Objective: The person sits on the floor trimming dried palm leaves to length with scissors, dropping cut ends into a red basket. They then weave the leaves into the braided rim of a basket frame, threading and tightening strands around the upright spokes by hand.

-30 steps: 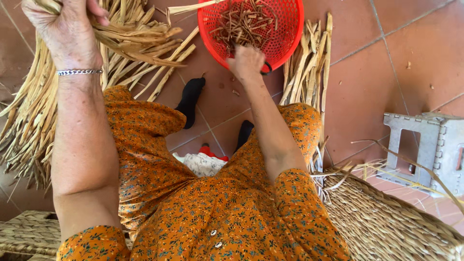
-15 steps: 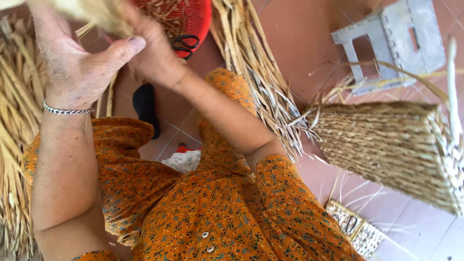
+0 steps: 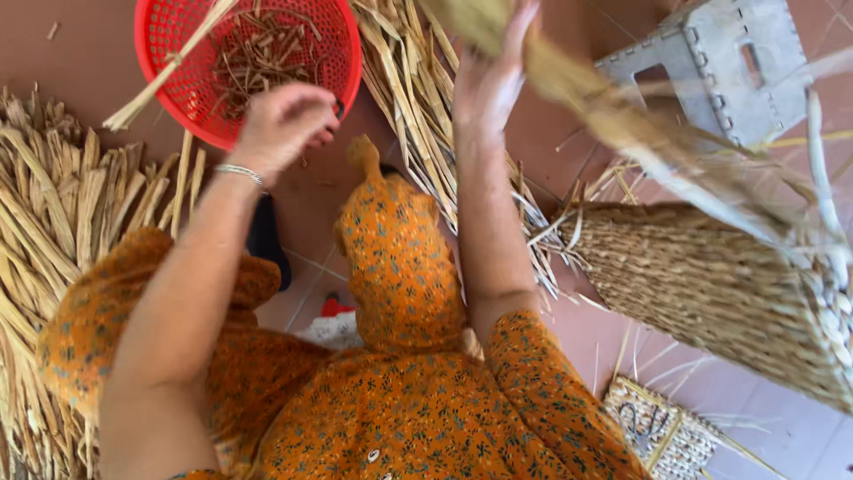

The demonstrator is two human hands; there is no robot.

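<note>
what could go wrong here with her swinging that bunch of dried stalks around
1. The right hand holds the bunch of dried stalks raised and blurred, with its loose ends over the woven basket; they might snag on its rim.
2. The left hand hangs at the edge of the red plastic basket, which could tip and spill its scraps.
3. The grey plastic stool lies close beside the stalks and might get knocked.
</note>
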